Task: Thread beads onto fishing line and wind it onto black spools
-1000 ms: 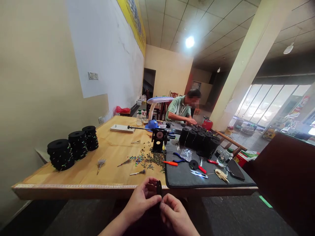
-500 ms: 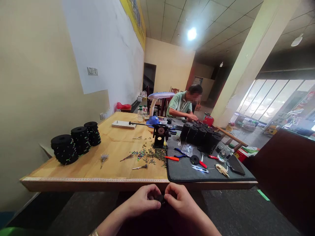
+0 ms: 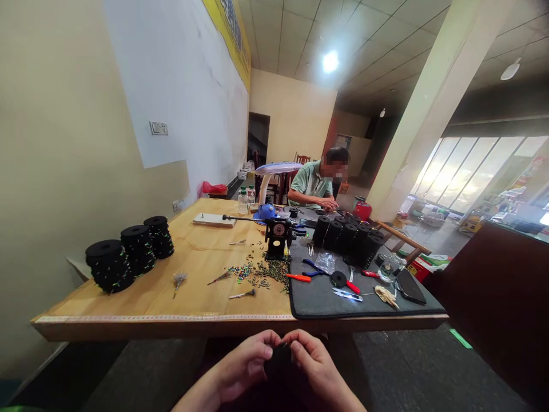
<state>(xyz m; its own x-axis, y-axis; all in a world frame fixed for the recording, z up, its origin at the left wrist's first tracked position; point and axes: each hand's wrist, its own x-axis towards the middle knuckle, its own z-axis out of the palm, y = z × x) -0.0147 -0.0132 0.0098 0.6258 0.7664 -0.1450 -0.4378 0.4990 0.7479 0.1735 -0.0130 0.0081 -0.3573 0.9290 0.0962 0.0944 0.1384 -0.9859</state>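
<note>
Just below the table's front edge, my left hand [image 3: 251, 356] and my right hand [image 3: 309, 356] meet with their fingertips close together. Between them is a small black spool-like piece [image 3: 278, 361], dark against the dark background, so its exact shape is hard to make out. My left thumb and fingers are closed on its left side. The thumb and forefinger of my right hand pinch at its upper right edge. Any thread or other fine part at the fingertips is too small to see.
On the wooden table [image 3: 150, 306] are black wound spools [image 3: 137, 250], loose beads [image 3: 274, 269] and a hand-cranked winder [image 3: 278, 237]. A grey mat [image 3: 309, 306] holds pliers [image 3: 315, 268], thread snips [image 3: 346, 294] and more black spools [image 3: 343, 234]. A co-worker [image 3: 311, 183] sits at the far side.
The black piece has turned and shows more of its surface between my hands. Both hands have shifted slightly lower, with fingertips nearer each other. The view has tilted a little.
</note>
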